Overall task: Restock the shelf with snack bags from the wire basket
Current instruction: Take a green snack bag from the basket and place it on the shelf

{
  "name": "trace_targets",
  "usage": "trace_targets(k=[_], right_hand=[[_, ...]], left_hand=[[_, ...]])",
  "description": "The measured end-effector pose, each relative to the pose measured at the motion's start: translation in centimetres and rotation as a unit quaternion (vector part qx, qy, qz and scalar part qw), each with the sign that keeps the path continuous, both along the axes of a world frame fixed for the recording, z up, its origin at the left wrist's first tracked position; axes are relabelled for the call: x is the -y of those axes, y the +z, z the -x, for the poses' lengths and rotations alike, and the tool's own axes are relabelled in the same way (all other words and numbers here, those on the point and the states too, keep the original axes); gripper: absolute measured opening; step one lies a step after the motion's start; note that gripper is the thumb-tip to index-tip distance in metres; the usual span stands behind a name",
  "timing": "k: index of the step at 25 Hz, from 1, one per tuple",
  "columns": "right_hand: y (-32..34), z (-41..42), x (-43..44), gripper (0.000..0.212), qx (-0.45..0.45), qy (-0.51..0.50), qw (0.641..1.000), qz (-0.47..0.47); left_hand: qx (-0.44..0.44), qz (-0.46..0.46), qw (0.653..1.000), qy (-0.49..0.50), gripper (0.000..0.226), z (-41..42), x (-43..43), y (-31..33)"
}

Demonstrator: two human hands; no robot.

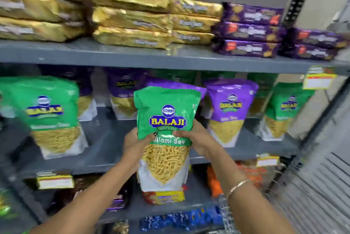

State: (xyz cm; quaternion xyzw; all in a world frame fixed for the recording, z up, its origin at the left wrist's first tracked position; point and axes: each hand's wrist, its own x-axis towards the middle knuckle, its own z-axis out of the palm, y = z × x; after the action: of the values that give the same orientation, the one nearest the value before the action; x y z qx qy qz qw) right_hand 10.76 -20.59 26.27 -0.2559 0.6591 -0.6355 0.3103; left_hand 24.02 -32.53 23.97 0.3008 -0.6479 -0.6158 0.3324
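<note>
I hold a green Balaji snack bag [166, 112] upright in front of the middle shelf [106, 150]. My left hand [135, 144] grips its left side at mid height, thumb on the front. My right hand [195, 139] grips the right side the same way; a thin bangle sits on that wrist. The bag hangs in the air just in front of the shelf's front edge, its bottom below the shelf board. A corner of the wire basket [226, 213] shows at the lower right, behind my right forearm.
Green bags [51, 112] and purple bags [230, 108] stand on the middle shelf, with a gap between them behind my bag. Gold packs [130, 17] and purple packs [250, 31] are stacked on the upper shelf. Price tags [55, 181] hang on the shelf edges. Lower shelves hold other snacks.
</note>
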Motion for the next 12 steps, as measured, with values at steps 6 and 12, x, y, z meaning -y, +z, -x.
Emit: trace_targets(k=[6, 12], right_hand=[[-0.3, -6.2, 13.8, 0.044, -0.056, -0.009, 0.998, 0.034], [-2.3, -4.9, 18.6, 0.042, -0.118, -0.088, 0.988, 0.044]], left_hand=[[0.009, 0.061, 0.994, 0.095, 0.027, -5.9, 12.3, 0.1], [0.003, 0.060, 0.996, 0.070, 0.033, -2.4, 17.5, -1.7]])
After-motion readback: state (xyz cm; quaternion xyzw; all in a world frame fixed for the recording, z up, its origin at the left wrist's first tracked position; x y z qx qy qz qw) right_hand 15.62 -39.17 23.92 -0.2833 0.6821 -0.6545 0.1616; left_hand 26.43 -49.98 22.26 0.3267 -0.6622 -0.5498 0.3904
